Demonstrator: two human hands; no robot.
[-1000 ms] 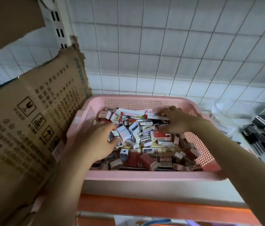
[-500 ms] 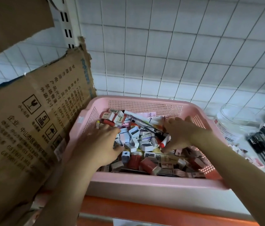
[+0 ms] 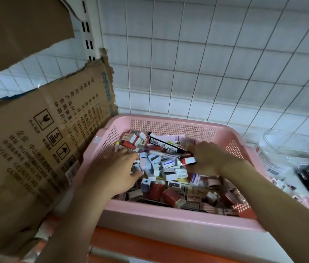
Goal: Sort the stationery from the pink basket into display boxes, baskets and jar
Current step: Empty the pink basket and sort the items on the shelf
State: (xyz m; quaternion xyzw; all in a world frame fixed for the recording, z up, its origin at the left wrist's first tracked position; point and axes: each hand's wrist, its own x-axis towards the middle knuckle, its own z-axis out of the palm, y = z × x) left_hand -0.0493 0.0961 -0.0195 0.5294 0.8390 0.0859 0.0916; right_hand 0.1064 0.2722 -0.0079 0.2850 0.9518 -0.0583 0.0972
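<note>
Pink basket (image 3: 170,220), filled with small boxed stationery (image 3: 166,172), is set on a shelf; left hand (image 3: 116,172) is laid among the boxes, grasp undeterminable; pens (image 3: 185,160) are gripped by the right hand (image 3: 207,160); clear jar (image 3: 282,149) stands rightward

Pink basket (image 3: 168,217) w/ mesh sides — red & white erasers (image 3: 166,166), black marker (image 3: 166,143), brown printed cardboard (image 3: 36,149).

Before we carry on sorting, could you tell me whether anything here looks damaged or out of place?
The cardboard box left of the pink basket has a ragged, torn top edge. Long black markers lie mixed among small erasers.
</note>
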